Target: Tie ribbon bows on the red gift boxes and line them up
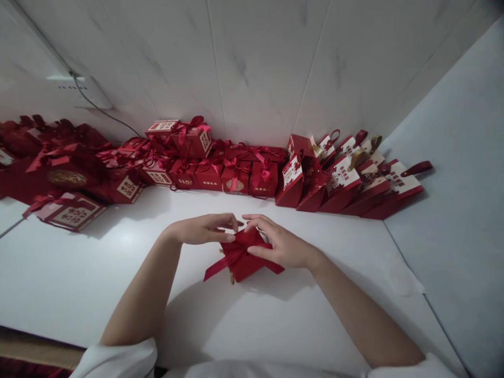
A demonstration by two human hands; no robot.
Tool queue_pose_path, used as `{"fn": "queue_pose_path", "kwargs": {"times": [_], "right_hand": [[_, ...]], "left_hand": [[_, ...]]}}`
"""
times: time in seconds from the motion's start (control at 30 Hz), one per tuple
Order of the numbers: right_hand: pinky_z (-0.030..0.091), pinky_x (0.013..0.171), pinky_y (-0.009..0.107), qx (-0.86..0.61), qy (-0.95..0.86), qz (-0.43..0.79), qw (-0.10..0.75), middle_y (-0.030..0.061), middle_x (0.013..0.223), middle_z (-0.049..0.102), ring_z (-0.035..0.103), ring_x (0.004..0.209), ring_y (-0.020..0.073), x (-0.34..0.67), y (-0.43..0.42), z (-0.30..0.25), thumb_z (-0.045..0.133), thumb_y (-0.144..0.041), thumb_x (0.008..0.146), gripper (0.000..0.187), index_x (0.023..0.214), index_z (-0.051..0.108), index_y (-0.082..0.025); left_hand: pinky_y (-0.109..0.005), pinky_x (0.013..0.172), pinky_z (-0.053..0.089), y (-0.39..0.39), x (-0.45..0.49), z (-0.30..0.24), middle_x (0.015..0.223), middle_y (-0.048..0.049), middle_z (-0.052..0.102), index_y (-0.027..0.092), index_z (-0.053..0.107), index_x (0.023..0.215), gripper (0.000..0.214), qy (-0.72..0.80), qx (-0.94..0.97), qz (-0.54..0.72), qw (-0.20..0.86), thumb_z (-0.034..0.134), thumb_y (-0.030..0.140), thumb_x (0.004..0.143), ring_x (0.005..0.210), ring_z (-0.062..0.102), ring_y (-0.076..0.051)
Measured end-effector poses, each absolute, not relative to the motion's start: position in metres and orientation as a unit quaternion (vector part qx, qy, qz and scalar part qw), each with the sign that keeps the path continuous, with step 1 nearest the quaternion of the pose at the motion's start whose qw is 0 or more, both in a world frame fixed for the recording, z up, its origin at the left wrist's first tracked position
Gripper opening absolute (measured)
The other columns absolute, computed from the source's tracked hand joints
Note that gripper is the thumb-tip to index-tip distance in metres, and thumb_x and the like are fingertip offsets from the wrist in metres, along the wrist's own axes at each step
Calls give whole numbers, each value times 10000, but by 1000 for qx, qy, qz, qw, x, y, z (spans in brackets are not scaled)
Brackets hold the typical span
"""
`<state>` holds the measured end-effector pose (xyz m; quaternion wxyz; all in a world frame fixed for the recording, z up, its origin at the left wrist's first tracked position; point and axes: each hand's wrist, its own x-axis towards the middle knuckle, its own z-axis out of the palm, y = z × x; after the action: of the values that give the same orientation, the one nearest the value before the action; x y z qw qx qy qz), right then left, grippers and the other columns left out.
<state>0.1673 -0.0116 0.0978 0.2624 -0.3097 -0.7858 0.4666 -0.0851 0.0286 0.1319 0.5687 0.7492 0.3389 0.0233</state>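
A small red gift box (248, 266) stands on the white tabletop in front of me, with a dark red ribbon (216, 269) tied over its top. One ribbon tail reaches out to the left and another to the right. My left hand (202, 229) is at the box's back left, fingers bent but apart, its thumb touching the top edge. From the right, my right hand (281, 244) reaches over the box. Its thumb lies by the bow's knot, and its other fingers are spread along the back edge. Part of the bow is hidden under it.
Several ribbon-tied red boxes (236, 176) line the wall behind. Slanted red boxes with strap loops (342, 178) stand at the back right, beside a side panel (460, 210). More red boxes (71, 210) crowd the left. A cable (98, 109) hangs from a wall socket (88, 92).
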Motion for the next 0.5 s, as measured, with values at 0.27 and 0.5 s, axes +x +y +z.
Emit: {"fn": "queue_pose_path", "kwargs": {"times": [0.27, 0.5], "right_hand": [[330, 1105, 455, -379, -790, 455, 161, 65, 1384, 520, 442, 1330, 287, 197, -4, 115, 612, -479, 867, 228, 891, 600, -252], [379, 1071, 437, -329, -792, 501, 113, 35, 1499, 400, 392, 1373, 301, 200, -1, 108, 680, -418, 823, 167, 869, 672, -259]], "left_hand": [[-389, 1012, 421, 13, -63, 129, 1366, -80, 535, 256, 528, 1200, 418, 392, 797, 70, 454, 633, 461, 852, 1209, 539, -240], [-349, 906, 486, 17, -61, 112, 1474, -144, 423, 255, 399, 1389, 746, 415, 765, 37, 491, 712, 514, 763, 1245, 524, -288]]}}
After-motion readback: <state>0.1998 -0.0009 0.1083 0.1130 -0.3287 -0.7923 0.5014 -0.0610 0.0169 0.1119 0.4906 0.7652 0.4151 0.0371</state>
